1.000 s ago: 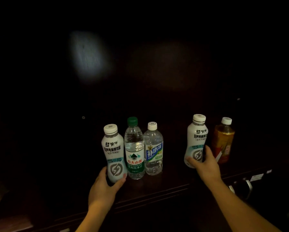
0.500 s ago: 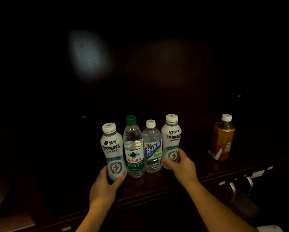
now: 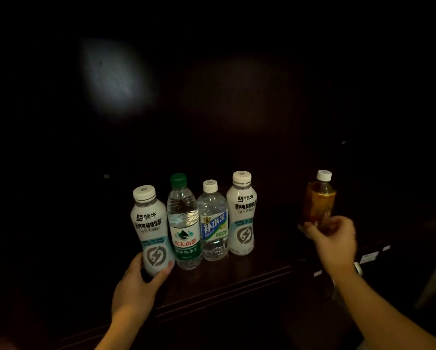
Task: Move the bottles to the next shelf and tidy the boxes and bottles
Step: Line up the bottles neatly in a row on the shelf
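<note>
Four bottles already stand shoulder to shoulder in a neat row on the dark shelf [image 3: 237,281], so the tidying looks well along; only one bottle is left out on its own, and no boxes are in sight in this gloom. At the near end, the left hand [image 3: 138,286] is wrapped around the base of the first white bottle [image 3: 150,228], fingers curled behind it and thumb across the front. Just past that hand come the green-capped water bottle [image 3: 184,223], the blue-label bottle [image 3: 213,223] and the second white bottle [image 3: 242,215], each touching or nearly touching its neighbour. Then a wide bare gap. The right hand [image 3: 334,242] is half closed, fingers curled and blurred, gripping nothing I can make out. The amber tea bottle [image 3: 319,200] stands upright directly beyond its knuckles, its lower part hidden by the hand. I'd judge that one still needs bringing over to join the row.
</note>
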{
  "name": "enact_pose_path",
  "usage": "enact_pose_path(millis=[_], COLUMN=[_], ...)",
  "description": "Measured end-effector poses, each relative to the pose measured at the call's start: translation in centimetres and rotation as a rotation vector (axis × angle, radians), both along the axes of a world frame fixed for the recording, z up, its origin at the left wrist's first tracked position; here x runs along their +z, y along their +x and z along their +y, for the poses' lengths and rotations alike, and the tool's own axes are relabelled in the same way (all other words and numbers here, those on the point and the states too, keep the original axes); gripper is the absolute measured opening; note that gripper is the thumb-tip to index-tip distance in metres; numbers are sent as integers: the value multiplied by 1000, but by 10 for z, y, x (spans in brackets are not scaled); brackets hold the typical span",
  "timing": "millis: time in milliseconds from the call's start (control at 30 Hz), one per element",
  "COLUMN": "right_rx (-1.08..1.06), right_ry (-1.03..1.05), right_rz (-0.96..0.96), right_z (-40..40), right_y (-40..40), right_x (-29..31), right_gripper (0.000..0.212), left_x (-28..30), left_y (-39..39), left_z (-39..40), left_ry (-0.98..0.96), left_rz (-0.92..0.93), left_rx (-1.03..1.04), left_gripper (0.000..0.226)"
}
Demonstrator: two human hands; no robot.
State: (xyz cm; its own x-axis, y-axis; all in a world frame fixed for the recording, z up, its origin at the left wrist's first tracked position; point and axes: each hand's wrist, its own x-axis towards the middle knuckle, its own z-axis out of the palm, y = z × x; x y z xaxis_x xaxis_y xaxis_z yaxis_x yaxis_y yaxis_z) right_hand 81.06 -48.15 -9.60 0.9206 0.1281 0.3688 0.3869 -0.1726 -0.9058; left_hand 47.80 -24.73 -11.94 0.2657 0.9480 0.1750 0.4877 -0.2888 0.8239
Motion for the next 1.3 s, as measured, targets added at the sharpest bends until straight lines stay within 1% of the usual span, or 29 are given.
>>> enact_pose_path(millis=[33,67,100,133,167,200,233,267,333,533,633,800,1067,1133,1200,1233,1300], right_rx=[-20,21,108,210,300,351,358,345,331,396,430,455,428,431,407,366,231], right_ry=[-54,-113,-155,-177,-185,-199,-222,-236,-240,-290,-318,-327,-339,-335,-325,-318,-314], right_rz=[32,82,125,147,158,164,157,145,131,47,23,11,76,100,108,99,66], right_z=[-8,-12,-14,-13,-12,-10,-9,-7,-1,36,49,59,61,61,57,56,54], right_y=[15,28,37,44,48,51,53,53,46,-3,-20,-36,-34,-38,-47,-55,-76], right_x=[1,1,0,-2,-3,-4,-5,-5,-5,-2,-2,-1,-4,-2,-1,0,5], right_gripper=[69,85,96,96,86,72,61,53,47,56,60,74,87,90,86,82,71], left_x=[0,0,0,0,0,0,0,0,0,2,4,5,8,12,17,20,25], left_y=[0,0,1,1,1,1,1,1,1,0,1,1,3,0,-4,-9,-24], left_z=[0,0,0,0,0,-1,-1,-1,-2,-3,-4,-4,-6,-3,-1,-1,-4], left_ry=[1,-1,-3,-5,-8,-9,-8,-7,-3,16,8,-2,-31,-77,-140,-161,-162], left_rz=[-1,-2,-2,-1,-3,-7,-10,-9,-3,18,3,-19,-1,-4,-19,-26,-39], left_rx=[1,2,5,6,6,5,3,1,-1,-2,-1,3,19,3,-20,-29,-53], left_gripper=[83,83,84,84,84,84,83,82,81,82,78,77,74,82,98,102,99])
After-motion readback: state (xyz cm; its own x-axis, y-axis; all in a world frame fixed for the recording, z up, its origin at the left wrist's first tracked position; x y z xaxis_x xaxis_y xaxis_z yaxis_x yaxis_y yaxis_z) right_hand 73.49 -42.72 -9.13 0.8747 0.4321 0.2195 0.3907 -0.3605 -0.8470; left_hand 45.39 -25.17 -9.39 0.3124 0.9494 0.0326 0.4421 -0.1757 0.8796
